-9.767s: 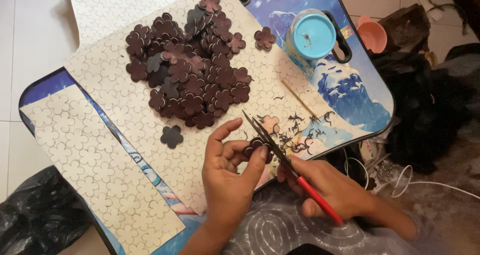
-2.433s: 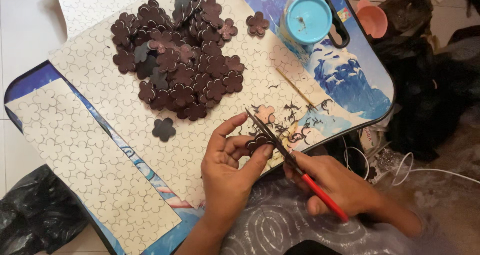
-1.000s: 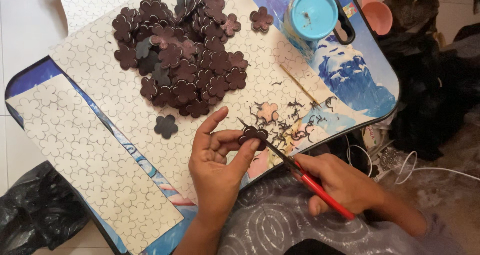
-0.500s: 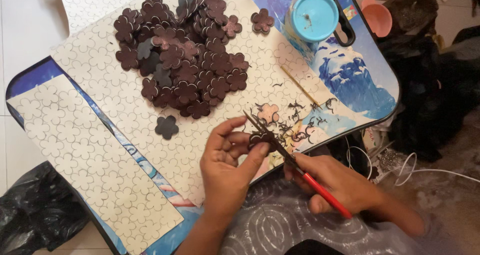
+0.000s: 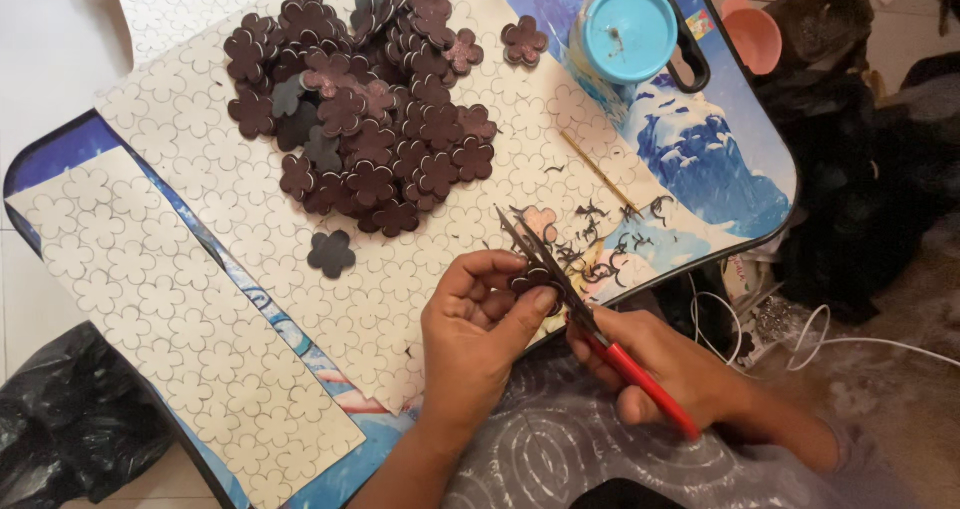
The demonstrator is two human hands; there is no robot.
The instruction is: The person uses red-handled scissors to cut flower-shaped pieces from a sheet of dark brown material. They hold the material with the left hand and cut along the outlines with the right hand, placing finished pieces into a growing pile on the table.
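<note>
Blue worktop (image 5: 720, 159) carries a pile of dark flowers (image 5: 370, 109). Near its front edge the left hand (image 5: 475, 334) pinches a small flower cutout (image 5: 532, 281), probably light, bendy foam, best held by its petals; the right hand (image 5: 665, 364) grips red-handled scissors (image 5: 590, 324).

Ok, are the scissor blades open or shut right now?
Open. The scissors in the right hand show two dark blades spread in a narrow V around the brown flower piece held by the left hand.

Bare forearms, grey swirl-patterned garment (image 5: 560, 449)
</note>
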